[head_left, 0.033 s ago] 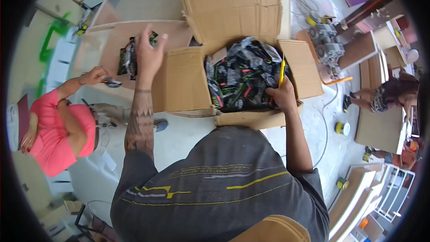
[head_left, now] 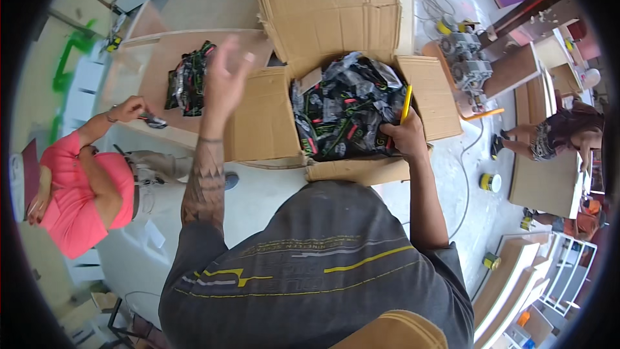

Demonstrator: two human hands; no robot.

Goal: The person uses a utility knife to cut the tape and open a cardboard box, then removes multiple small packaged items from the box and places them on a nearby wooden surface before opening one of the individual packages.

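Head view: left hand (head_left: 225,87) blurred, grip loose, fingers spread, near dark packet pile (head_left: 187,83) on tabletop (head_left: 154,61). Right hand (head_left: 407,134) at right side of cardboard box (head_left: 261,116), grip closed around slim yellow tool (head_left: 407,102). More dark packets (head_left: 349,111) heaped inside box.

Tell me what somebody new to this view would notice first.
Probably the open cardboard box at upper center, full of dark plastic packets. Next comes the co-worker's bright pink shirt at the left, then the slim yellow object in the wearer's right hand, by the box's right side.
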